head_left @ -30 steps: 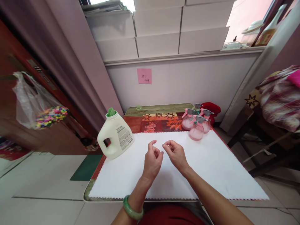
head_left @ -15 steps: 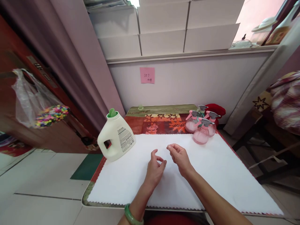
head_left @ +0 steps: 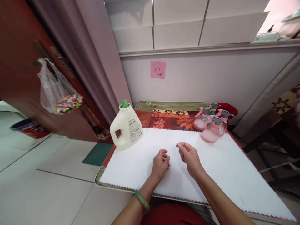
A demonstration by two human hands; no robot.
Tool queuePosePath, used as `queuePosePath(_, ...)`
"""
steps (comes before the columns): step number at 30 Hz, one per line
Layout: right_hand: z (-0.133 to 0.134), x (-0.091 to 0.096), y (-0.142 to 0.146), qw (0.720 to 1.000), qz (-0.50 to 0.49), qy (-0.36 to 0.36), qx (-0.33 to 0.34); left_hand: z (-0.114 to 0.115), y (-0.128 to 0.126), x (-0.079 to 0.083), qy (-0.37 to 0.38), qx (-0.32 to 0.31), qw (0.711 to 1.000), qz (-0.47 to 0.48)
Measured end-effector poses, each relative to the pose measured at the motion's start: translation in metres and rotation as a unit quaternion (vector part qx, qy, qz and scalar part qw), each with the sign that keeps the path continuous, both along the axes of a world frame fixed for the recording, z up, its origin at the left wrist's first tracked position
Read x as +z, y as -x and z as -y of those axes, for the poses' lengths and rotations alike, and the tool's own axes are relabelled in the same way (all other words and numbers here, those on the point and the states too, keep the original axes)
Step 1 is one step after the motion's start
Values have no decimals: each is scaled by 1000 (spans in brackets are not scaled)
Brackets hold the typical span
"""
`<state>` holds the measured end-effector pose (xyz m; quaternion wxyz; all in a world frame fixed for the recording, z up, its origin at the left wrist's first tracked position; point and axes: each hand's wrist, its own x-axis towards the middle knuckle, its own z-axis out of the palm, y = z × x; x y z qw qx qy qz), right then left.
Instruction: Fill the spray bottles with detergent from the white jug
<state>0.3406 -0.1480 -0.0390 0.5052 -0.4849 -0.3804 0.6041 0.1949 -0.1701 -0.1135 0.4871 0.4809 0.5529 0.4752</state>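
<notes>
Above the white cloth (head_left: 180,184), my left hand (head_left: 161,163) hangs with loosely curled fingers and gaps between them; nothing shows in it. To its right, my right hand (head_left: 190,156) is closed in a pinch, thumb against forefinger. Whether anything tiny sits between those fingertips I cannot make out. The hands are apart and touch no object. A cream detergent jug (head_left: 126,128) with a green spout (head_left: 124,104) stands upright at the cloth's left edge. Several pink spray bottles (head_left: 210,133) cluster at the back right, partly hiding one with a green part.
A patterned table (head_left: 140,118) shows behind the cloth. A small green ring-shaped cap (head_left: 148,102) lies at its back edge. Something red (head_left: 227,109) sits behind the bottles. A plastic bag of colourful pieces (head_left: 69,103) hangs on the door at left. A pink note (head_left: 158,69) is on the wall.
The view has turned left, so everything appears shifted right. My left hand's fingers have curled in more. My right hand keeps its pinch.
</notes>
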Motion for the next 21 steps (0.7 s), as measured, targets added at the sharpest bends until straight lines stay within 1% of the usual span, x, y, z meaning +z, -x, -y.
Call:
queuePosePath(5, 7, 0, 0, 1000, 0, 5, -1, 3, 2, -2, -17, -5, 1000, 15)
queuePosePath(10, 9, -1, -11, 1000, 8, 0, -7, 2, 2, -4, -21, -8, 1000, 14)
queuePosePath(15, 8, 0, -23, 1000, 8, 0, -5, 3, 0, -4, -21, -6, 1000, 7)
queuePosePath(21, 1, 3, -24, 1000, 3, 3, -2, 5, -1, 1, -22, -5, 1000, -4)
